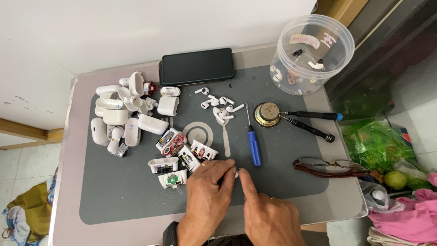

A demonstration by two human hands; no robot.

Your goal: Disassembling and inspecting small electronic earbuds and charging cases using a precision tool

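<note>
My left hand (207, 198) and my right hand (268, 214) meet at the near edge of the grey work mat (114, 191). Together they pinch a small white earbud part (236, 173); most of it is hidden by my fingers. Just beyond my left hand lie several opened white charging-case halves (170, 171) with circuit boards showing. A blue-handled screwdriver (253, 141) lies just past my right fingertips. Farther back sit a few loose white earbuds (221, 107).
A pile of white earbud cases (120, 114) fills the mat's back left. A dark phone (197, 66) lies at the back. A clear plastic tub (314, 50), a round speaker magnet (266, 114) holding two black screwdrivers (314, 123), glasses (330, 167) and a green bag (378, 146) are right.
</note>
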